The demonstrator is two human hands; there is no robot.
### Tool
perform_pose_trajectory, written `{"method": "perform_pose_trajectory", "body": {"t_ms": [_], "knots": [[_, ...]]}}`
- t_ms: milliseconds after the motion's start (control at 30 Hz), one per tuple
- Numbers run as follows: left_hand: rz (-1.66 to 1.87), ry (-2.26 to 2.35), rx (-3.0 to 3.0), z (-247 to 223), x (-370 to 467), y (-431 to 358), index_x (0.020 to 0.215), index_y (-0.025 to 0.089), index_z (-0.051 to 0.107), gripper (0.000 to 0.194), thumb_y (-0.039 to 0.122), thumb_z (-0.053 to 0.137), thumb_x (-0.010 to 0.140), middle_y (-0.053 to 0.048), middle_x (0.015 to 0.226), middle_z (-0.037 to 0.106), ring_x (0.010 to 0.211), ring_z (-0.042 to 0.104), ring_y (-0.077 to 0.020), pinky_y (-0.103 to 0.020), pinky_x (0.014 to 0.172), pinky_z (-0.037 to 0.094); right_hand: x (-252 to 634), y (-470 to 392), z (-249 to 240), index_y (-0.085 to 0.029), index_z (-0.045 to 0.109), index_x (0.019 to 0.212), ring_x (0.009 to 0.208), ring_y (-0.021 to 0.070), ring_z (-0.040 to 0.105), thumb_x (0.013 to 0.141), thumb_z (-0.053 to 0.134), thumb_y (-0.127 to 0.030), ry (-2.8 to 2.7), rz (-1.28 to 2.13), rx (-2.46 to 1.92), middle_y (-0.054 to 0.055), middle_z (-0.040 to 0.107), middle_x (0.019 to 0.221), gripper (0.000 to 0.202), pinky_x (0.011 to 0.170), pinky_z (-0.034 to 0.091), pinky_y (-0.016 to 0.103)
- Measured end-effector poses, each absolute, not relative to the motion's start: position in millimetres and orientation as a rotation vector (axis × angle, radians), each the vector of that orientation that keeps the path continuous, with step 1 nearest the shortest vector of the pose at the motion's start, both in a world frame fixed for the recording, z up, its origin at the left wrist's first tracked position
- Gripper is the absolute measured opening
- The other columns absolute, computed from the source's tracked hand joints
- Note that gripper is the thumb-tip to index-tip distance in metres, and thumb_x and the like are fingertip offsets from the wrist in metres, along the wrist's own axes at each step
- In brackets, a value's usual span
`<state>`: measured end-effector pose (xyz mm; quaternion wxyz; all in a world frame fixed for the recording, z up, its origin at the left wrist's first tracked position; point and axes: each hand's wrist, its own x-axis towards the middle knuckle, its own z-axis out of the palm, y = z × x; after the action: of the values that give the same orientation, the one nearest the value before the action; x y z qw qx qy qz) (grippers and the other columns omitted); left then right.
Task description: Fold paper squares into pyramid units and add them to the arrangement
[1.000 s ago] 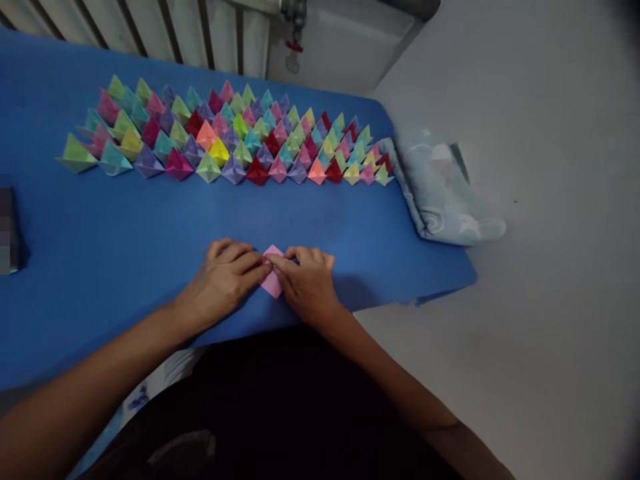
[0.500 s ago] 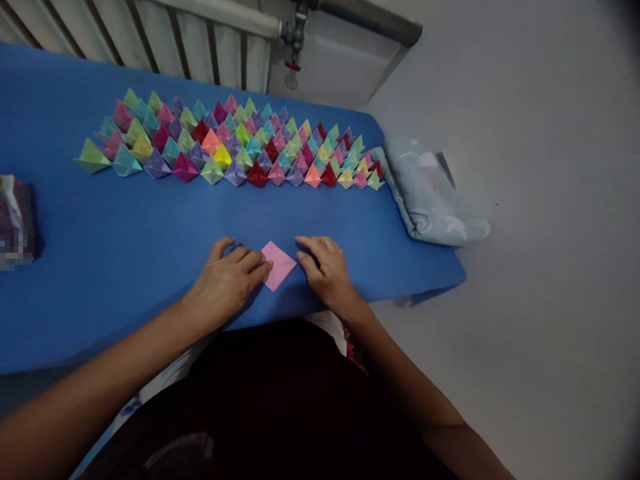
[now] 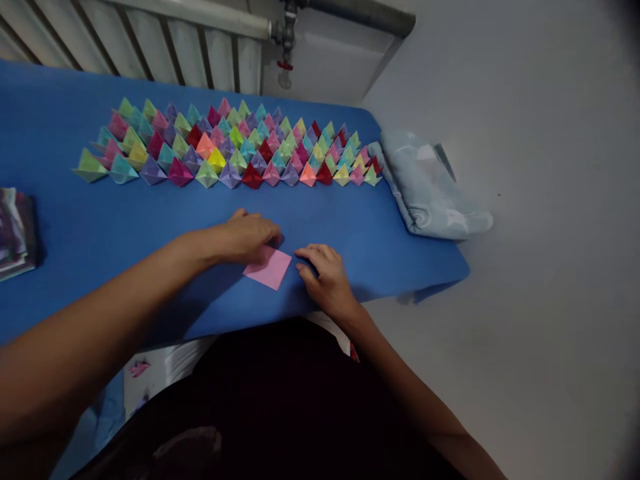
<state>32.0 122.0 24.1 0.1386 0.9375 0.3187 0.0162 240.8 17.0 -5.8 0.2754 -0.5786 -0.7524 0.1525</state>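
Note:
A small pink square of folding paper (image 3: 271,270) lies on the blue-covered table in front of me. My left hand (image 3: 249,238) reaches over its far side, fingers curled down and closed on its far edge; the fingertips are partly hidden. To the right of the paper is my right hand (image 3: 326,275), holding nothing, with thumb and forefinger apart and a small gap between them and the paper. Beyond both hands stand several rows of folded paper boats (image 3: 231,175) in many colours.
On the right of the blue tabletop (image 3: 150,223) lies a folded grey-blue blanket (image 3: 425,193) by the wall. A stack with a dark, patterned top (image 3: 17,230) sits at the left edge. Behind the table are a radiator (image 3: 185,50) and a pipe valve (image 3: 289,33).
My left hand has moved from the paper's left side to its far side, and the pink paper has turned. My right hand has hardly moved. The view has shifted slightly.

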Motion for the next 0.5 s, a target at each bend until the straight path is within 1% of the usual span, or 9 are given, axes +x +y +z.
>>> {"method": "perform_pose_trajectory", "body": {"t_ms": [67,100,167,233,300,367,400,433,500], "knots": [[-0.034,0.967,2.657,24.3,34.3,128.6,0.098,0.025,0.069,0.03,0.029,0.065,0.068,0.002,0.068,0.069,0.061,0.06,-0.0178,-0.032,0.068,0.041,241.3,16.8,-6.1,-0.02,0.071,0.11,0.108,0.0237,0.06,0.09,0.054,-0.019,-2.018,0.413,-1.55,0.01,0.069,0.111,0.026,0.095,0.043,0.039],[-0.079,0.987,2.61,24.5,34.5,130.2,0.098,0.025,0.069,0.031,0.031,0.066,0.068,0.003,0.065,0.068,0.055,0.058,-0.016,-0.03,0.064,0.04,241.4,16.7,-6.3,-0.02,0.071,0.11,0.108,0.0236,0.06,0.09,0.054,-0.019,-2.017,0.416,-1.55,0.01,0.069,0.111,0.026,0.095,0.043,0.039],[-0.179,1.024,2.51,26.8,33.5,130.6,0.088,0.026,0.07,0.022,0.033,0.067,0.067,0.005,0.059,0.066,0.048,0.053,-0.0136,-0.027,0.057,0.037,241.4,16.5,-6.7,-0.021,0.071,0.109,0.108,0.0234,0.06,0.089,0.054,-0.019,-2.006,0.424,-1.549,0.01,0.069,0.111,0.026,0.096,0.043,0.04],[-0.254,1.081,2.418,31.6,30.3,127.6,0.072,0.024,0.068,0.011,0.033,0.068,0.066,0.005,0.055,0.062,0.047,0.05,-0.0128,-0.026,0.054,0.034,241.4,16.1,-6.8,-0.022,0.071,0.107,0.108,0.0238,0.061,0.088,0.055,-0.019,-1.973,0.446,-1.53,0.009,0.069,0.111,0.025,0.097,0.043,0.041],[-0.246,1.178,2.269,37.9,24.6,121.3,0.061,0.022,0.062,0.013,0.031,0.071,0.061,0.005,0.053,0.057,0.05,0.05,-0.0126,-0.026,0.054,0.032,241.5,15.4,-5.7,-0.022,0.072,0.103,0.108,0.0239,0.061,0.087,0.056,-0.02,-1.892,0.506,-1.479,0.009,0.07,0.108,0.022,0.097,0.044,0.042],[-0.088,1.27,1.968,43.1,16.7,112.0,0.058,0.02,0.058,0.019,0.031,0.074,0.058,0.004,0.053,0.054,0.053,0.05,-0.0127,-0.026,0.055,0.033,241.2,14.5,-2.5,-0.023,0.072,0.1,0.102,0.0222,0.062,0.086,0.057,-0.023,-1.742,0.636,-1.434,0.008,0.07,0.106,0.02,0.094,0.046,0.04],[0.029,1.272,1.775,44.5,12.6,106.4,0.058,0.02,0.057,0.023,0.033,0.075,0.057,0.005,0.053,0.052,0.054,0.05,-0.0127,-0.026,0.055,0.035,240.5,14.2,0.0,-0.023,0.071,0.1,0.099,0.0209,0.063,0.086,0.058,-0.026,-1.64,0.731,-1.427,0.007,0.07,0.105,0.02,0.092,0.047,0.039],[0.173,1.267,1.567,45.2,8.8,100.2,0.058,0.02,0.055,0.027,0.036,0.077,0.056,0.005,0.053,0.052,0.053,0.05,-0.0129,-0.026,0.055,0.038,239.2,14.1,3.1,-0.024,0.071,0.102,0.096,0.0197,0.063,0.085,0.06,-0.03,-1.524,0.839,-1.427,0.006,0.069,0.104,0.021,0.09,0.049,0.037],[0.329,1.246,1.431,44.2,3.7,86.8,0.059,0.021,0.051,0.034,0.044,0.076,0.057,0.005,0.057,0.054,0.055,0.053,-0.0126,-0.027,0.057,0.045,234.5,15.0,10.6,-0.024,0.068,0.106,0.091,0.018,0.063,0.081,0.066,-0.037,-1.296,1.053,-1.431,0.005,0.069,0.102,0.029,0.086,0.05,0.034]]}}
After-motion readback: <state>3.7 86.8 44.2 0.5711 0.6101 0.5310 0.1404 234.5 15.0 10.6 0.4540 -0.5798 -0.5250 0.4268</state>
